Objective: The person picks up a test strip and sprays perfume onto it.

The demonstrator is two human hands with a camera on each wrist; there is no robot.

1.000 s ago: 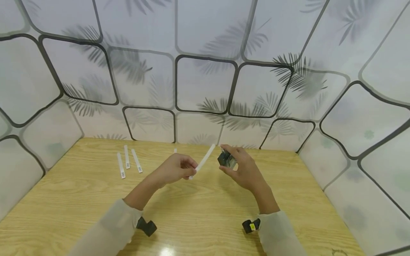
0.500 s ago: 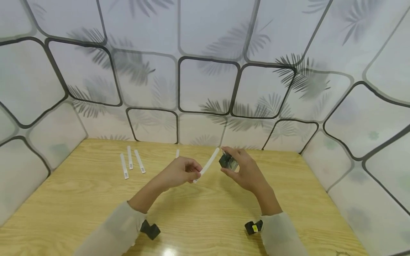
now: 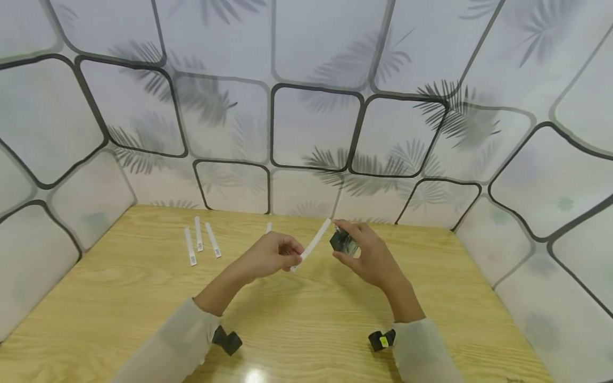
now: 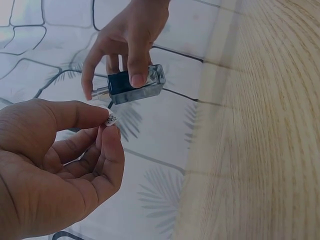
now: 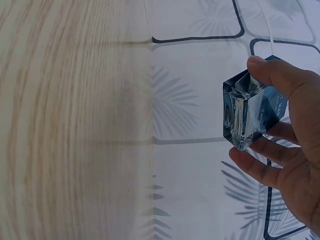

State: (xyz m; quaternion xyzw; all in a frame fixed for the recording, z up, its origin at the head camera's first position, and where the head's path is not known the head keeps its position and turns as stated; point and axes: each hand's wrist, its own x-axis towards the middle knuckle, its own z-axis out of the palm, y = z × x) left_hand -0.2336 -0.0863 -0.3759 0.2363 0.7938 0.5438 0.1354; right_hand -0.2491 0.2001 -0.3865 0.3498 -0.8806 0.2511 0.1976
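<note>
My left hand (image 3: 270, 258) pinches a narrow white paper strip (image 3: 316, 242) near its lower end, between thumb and forefinger. The strip slants up to the right, and its top comes close to the bottle. In the left wrist view only the strip's printed end (image 4: 112, 119) shows clearly. My right hand (image 3: 371, 255) grips a glass perfume bottle (image 5: 250, 107), dark at the top and clear at the base. One fingertip lies at the bottle's metal sprayer (image 4: 101, 93). Both hands are raised above the wooden table (image 3: 306, 324), with strip and bottle apart.
Three similar paper strips (image 3: 190, 246) lie at the table's back left. Another strip (image 3: 268, 227) shows partly behind my left hand. A patterned white wall covering (image 3: 306, 127) closes off the back and both sides. A dark camera sits on each wrist.
The head view has shifted slightly, so everything appears a little further right. Both hands keep their holds on strip and bottle, with almost no movement between them.
</note>
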